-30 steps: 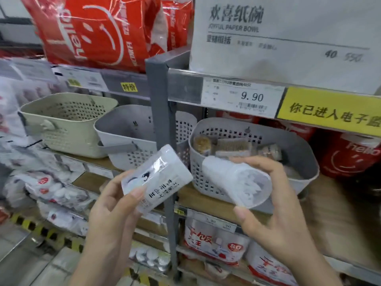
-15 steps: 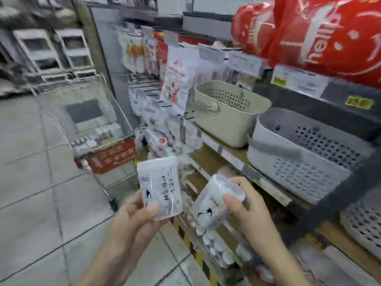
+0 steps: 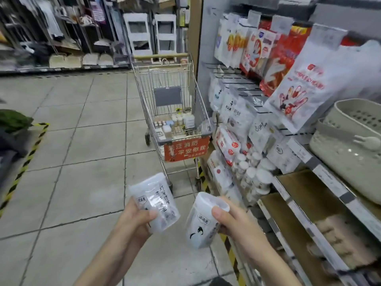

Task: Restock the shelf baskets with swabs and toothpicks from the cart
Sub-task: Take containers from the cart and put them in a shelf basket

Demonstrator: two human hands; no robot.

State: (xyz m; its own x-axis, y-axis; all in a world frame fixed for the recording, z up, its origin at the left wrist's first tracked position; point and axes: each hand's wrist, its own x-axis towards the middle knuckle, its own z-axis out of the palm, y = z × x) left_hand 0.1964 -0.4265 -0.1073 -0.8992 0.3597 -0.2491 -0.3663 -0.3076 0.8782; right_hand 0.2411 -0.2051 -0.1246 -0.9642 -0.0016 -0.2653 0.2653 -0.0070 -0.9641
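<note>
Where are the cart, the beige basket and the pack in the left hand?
cart (image 3: 186,150): head view, on the red sign at its front.
beige basket (image 3: 342,155): head view, on its perforated side wall.
pack (image 3: 155,200): head view, on its printed front, above the thumb.

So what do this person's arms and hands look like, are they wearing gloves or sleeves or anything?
Nothing is worn that shows. The left hand and the right hand are bare, with no gloves, rings or bracelets in view. Both forearms are uncovered down to the bottom edge of the picture, so no sleeve or watch appears. The fingernails look short and unpainted.
</note>
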